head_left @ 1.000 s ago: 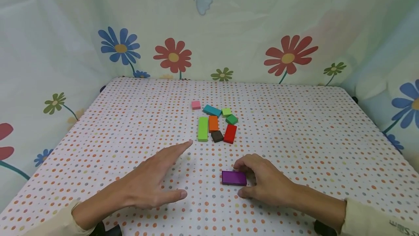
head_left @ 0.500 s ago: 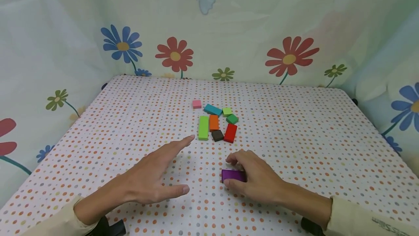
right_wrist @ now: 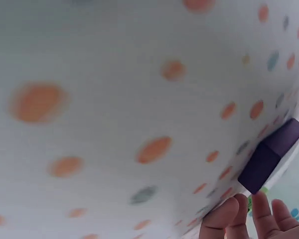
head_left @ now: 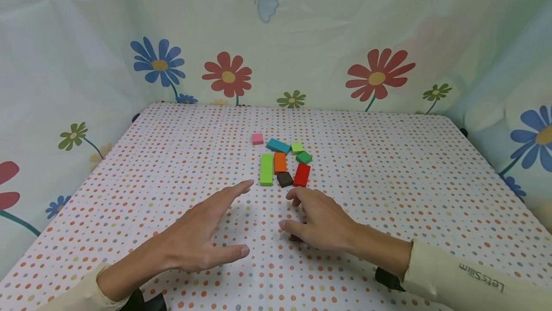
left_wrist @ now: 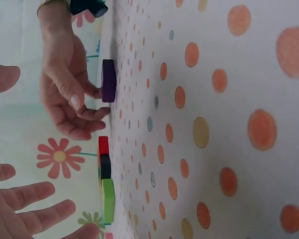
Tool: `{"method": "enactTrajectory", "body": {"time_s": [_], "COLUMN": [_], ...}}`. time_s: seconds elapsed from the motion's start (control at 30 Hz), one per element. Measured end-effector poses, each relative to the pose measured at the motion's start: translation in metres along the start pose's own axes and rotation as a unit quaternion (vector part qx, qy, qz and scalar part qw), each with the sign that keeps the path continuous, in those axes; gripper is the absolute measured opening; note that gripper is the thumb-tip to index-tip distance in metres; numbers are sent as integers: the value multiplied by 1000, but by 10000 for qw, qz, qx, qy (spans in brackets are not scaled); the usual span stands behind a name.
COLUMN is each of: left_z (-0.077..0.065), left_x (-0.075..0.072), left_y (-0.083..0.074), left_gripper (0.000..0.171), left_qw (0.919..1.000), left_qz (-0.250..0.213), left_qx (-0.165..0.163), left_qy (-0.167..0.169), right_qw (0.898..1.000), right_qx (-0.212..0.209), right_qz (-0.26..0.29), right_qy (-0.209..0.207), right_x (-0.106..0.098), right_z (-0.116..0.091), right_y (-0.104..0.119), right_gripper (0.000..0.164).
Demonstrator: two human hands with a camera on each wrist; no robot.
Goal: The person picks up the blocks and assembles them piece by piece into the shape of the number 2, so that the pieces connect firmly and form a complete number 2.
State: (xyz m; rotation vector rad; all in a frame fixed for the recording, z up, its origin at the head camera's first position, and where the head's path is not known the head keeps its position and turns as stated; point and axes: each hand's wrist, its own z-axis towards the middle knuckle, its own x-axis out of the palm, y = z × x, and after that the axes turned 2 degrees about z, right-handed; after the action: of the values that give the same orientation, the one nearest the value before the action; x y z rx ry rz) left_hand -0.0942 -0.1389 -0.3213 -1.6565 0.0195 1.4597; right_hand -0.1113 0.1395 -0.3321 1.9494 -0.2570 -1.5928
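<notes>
Purple block point(left_wrist: 108, 82) likely light, stiff, smooth; pinch long sides. Right hand point(head_left: 321, 220) curved loosely over it, no grip, contact unclear; left hand point(head_left: 200, 239), at left, spread, holding nothing.

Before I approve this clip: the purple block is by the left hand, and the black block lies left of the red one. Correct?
Not quite: the left wrist view shows the purple block by the right hand. The rest stands.
</notes>
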Motion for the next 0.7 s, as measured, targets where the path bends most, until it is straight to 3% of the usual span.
{"method": "enactTrajectory", "body": {"time_s": [0.43, 0.7], "left_z": [4, 5], "left_x": [5, 3], "left_y": [6, 6], "left_gripper": [99, 101], "left_qw": [9993, 9991], "left_qz": [-308, -349], "left_qx": [222, 216], "left_qy": [-66, -43], "right_qw": [9995, 9993], "right_qx": [-81, -5], "right_qz": [-244, -138], "right_qy": [-190, -353], "right_x": [0, 1], "right_z": [33, 53], "right_y": [24, 32], "right_gripper": [65, 61]}}
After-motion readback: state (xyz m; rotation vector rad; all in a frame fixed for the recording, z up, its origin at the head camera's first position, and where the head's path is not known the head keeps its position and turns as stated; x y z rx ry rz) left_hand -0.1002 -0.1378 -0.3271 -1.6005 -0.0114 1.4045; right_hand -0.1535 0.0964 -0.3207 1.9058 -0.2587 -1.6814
